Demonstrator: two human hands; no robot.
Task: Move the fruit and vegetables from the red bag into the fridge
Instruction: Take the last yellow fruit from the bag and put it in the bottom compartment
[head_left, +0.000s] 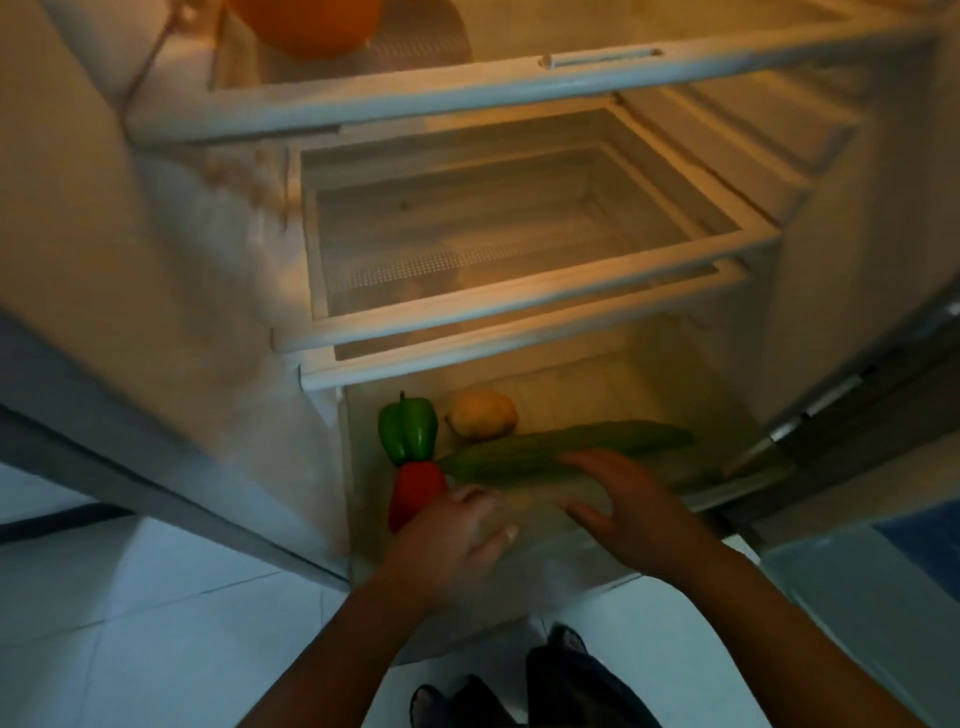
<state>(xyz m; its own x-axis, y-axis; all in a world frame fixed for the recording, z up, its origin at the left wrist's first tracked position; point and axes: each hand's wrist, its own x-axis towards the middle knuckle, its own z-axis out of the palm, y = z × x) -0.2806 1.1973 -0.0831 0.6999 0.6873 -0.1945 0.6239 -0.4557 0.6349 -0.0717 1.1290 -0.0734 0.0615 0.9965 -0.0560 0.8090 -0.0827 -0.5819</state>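
Cucumber (524, 460) lies left-right, just far of the spread, empty right grip (639, 504); left grip (452, 540) at red pepper (413, 491), hold unclear

Item one: a rounded orange vessel (306, 23) sits at the top edge of the view, cut off by the frame, so its kind cannot be determined. It rests on a round white perforated mat (421, 49), which extends out to its right.

Item two: a white tiled floor (130, 613) fills the lower part of the view, crossed by thin grout lines. A dark band (47, 522) runs along its far edge at left.

Item three: two dark mesh-topped shoes (569, 644) stand on the tiles at bottom centre, the right one further forward.

Item four: a blue surface (922, 540) shows at the right edge, too blurred to identify.
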